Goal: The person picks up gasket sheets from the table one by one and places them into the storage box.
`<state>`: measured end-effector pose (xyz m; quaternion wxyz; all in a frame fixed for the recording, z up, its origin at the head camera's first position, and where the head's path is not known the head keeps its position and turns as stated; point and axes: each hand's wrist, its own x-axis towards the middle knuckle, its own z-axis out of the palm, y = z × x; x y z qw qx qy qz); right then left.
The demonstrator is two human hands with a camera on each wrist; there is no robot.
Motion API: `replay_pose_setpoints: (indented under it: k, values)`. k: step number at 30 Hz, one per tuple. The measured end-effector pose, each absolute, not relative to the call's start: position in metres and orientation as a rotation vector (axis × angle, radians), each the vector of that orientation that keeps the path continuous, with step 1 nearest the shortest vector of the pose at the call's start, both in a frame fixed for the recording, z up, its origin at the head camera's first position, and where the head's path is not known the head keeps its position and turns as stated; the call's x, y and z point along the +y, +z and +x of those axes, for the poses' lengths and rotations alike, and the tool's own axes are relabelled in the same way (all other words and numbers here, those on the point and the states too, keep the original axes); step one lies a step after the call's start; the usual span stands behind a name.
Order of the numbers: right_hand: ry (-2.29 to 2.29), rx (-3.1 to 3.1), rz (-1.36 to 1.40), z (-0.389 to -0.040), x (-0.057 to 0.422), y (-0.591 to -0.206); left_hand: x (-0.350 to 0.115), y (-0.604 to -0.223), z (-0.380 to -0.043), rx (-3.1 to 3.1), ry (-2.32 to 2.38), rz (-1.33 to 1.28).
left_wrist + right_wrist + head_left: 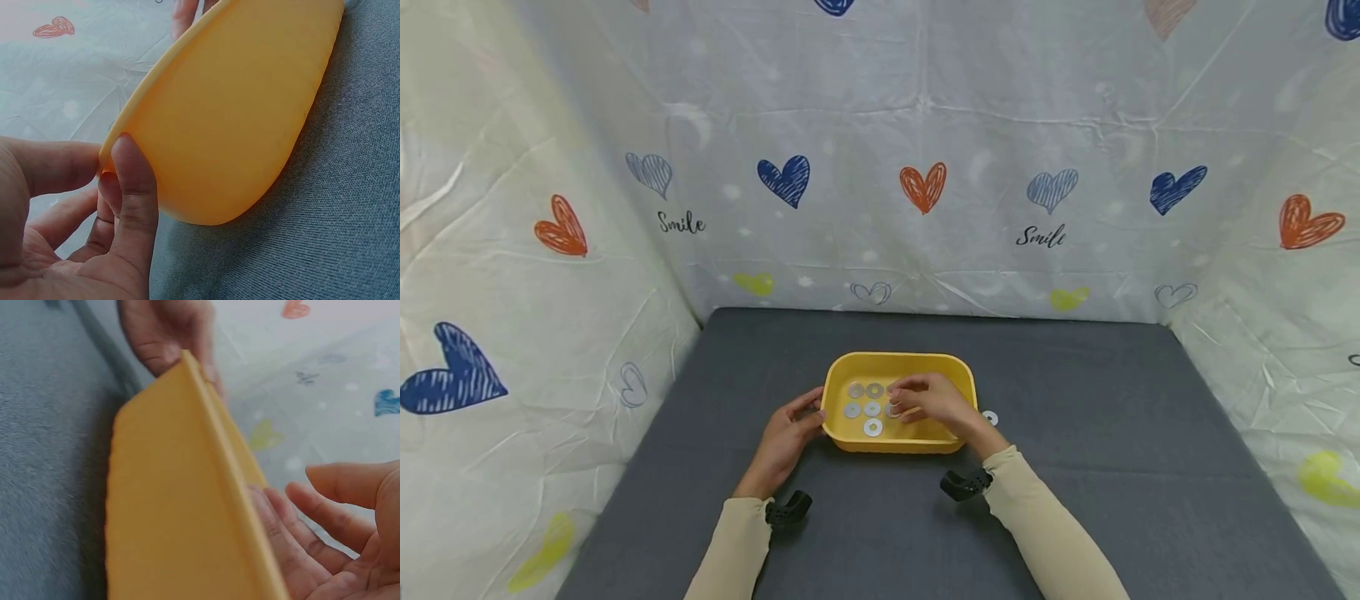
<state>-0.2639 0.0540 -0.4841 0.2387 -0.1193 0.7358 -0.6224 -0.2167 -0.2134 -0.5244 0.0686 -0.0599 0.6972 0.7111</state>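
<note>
A yellow plastic tray (891, 446) sits on the dark cloth, its near wall filling much of both wrist views. My left hand (786, 442) pinches its left rim; in the left wrist view the thumb (134, 181) lies outside the wall. Several flat round washers (872, 427) lie in rows on the tray floor, towards its left half. My right hand (932, 402) is over the tray's inside, near the washers. In the right wrist view its thumb (350, 481) stands apart from the fingers and nothing shows between them. Some fingertips are hidden behind the tray wall.
One more washer (991, 417) lies on the dark cloth (1075, 467) just right of the tray, partly behind my right wrist. White curtains (865, 108) printed with hearts hang at the back and both sides. Each wrist wears a black band (966, 485).
</note>
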Motion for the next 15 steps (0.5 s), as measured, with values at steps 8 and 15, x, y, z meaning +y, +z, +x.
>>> replay_pose_setpoints:
  k: [8,15]
  values:
    - [-1.770,2.050,-0.354,-0.259,0.079,-0.470,-0.215,-0.526,-0.217,2.121,2.116,-0.180]
    - [-1.793,2.104,-0.326,-0.251,0.104,-0.466,-0.214,-0.525,-0.218,2.117,2.119,-0.169]
